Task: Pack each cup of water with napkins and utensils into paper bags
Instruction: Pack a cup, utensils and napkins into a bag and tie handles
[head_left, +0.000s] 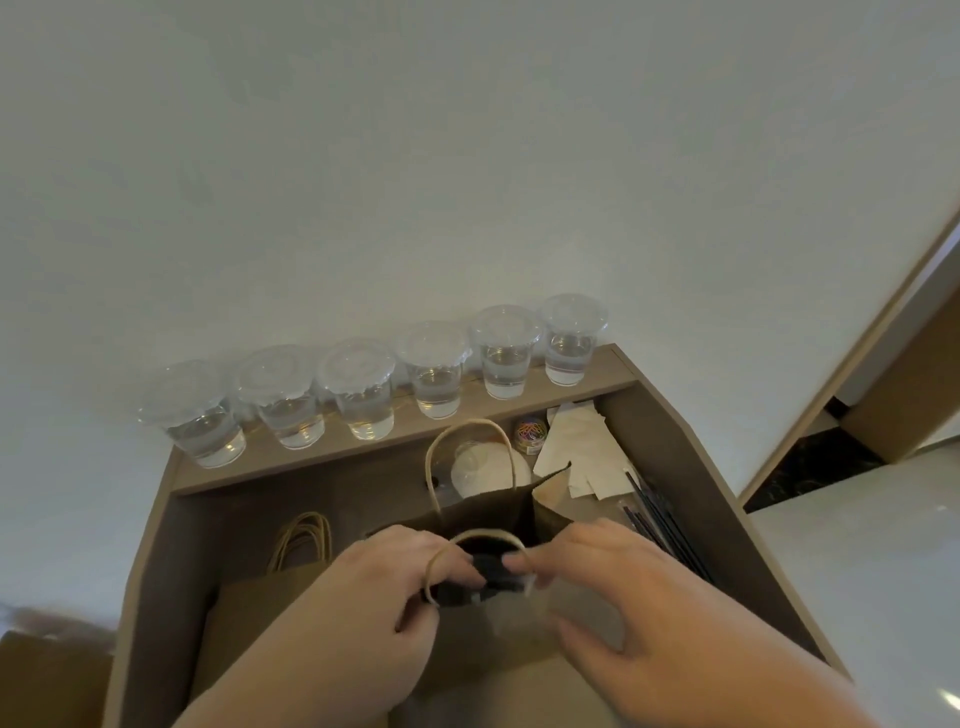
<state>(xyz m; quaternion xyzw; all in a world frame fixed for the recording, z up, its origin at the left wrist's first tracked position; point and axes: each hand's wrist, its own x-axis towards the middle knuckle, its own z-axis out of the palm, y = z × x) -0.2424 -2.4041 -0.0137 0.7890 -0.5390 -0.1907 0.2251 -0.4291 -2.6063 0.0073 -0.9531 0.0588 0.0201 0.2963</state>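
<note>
A brown desk (218, 530) stands against a plain pale wall (467, 156). It has a raised shelf (467, 396) along its back edge. Six lidded cups (439, 379) of water stand in a row on that shelf, well beyond both grips.

The left grip (395, 577) and the right grip (597, 587) meet at the near rim of an upright, open paper bag (483, 512). Both have curled fingers that pinch the rim beside the near handle (488, 535). Something dark sits between the fingertips; it is too blurred to name. The far handle (470, 431) stands up just beyond the grips.

Under and to the left of the left grip lies a stack of flat bags (260, 613), handles pointing towards the shelf. Beyond the right grip lie loose napkins (571, 441), and just to its right a bundle of thin black sticks (660, 525) lies close to the desk's right edge. Past the open bag sit a white lid (488, 470) and a small jar of coloured clips (529, 434).

The desk's left and right edges slant inward towards the shelf. Bare desk shows between the flat bags and the shelf. To the right of the right grip, past the edge, is a pale glossy floor (857, 571) and a slanting brown frame (883, 291).
</note>
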